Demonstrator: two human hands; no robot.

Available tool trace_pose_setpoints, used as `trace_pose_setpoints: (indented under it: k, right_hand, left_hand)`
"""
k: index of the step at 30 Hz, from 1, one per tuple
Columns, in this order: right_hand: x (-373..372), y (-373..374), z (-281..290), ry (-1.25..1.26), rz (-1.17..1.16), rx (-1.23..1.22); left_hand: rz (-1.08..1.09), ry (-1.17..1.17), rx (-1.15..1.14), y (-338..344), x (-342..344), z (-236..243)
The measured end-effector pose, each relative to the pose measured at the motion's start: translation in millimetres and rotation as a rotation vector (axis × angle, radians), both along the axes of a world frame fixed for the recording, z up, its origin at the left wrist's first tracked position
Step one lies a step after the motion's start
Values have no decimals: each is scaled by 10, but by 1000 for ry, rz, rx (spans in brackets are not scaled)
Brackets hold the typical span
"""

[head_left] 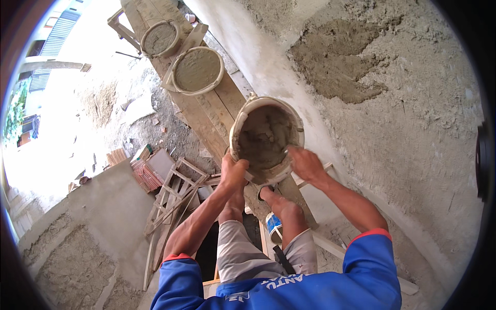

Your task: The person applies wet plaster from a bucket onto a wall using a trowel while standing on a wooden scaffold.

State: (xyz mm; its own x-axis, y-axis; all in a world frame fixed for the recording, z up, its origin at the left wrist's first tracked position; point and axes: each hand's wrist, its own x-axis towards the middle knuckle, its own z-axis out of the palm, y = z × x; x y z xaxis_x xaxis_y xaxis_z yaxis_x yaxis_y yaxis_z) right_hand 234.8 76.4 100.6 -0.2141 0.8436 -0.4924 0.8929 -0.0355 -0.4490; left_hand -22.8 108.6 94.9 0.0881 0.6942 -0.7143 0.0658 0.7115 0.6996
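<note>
In the head view I hold a pale bucket (237, 120) tilted toward me, with dark wet mortar (263, 139) inside. My left hand (231, 169) is closed on the lower left of its rim. My right hand (305, 164) grips the rim at the lower right, its fingers partly blurred. The bucket is over a wooden plank scaffold (214, 111), above my legs. Farther along the planks sit a round tub of mortar (198, 71) and another one (160, 40).
A plastered wall (413, 134) with a dark wet patch (336, 57) runs along the right. Below left lie a wooden frame (170, 201), stacked boards (145, 170) and rubble (101, 103). A blue-and-white container (274, 227) is below, beside my leg. The scaffold's edges drop away.
</note>
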Motion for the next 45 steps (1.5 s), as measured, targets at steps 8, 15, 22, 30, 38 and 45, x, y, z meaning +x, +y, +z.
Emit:
trace_pose_setpoints:
  k: [8,15,22,30,38,45]
  right_hand:
    - [-25,-289,79,167,-169,-135]
    - [227,-341,332,106,-107,-41]
    - [187,269,1596,283,-63,75]
    - [461,858,3091,609,110,77]
    - [1118,1592,3507,-282,-783,653]
    - [1513,419,2789,111,-491,372]
  left_hand:
    - [-38,61,89,-28,-48,4]
    - [134,-110,-48,-80,-111,57]
    - [206,-73,-34,-170,-363,111]
    - [335,-10,121,-239,-631,324]
    - [335,24,-77,-116,-659,482]
    - [216,45,-103,-254,-409,299]
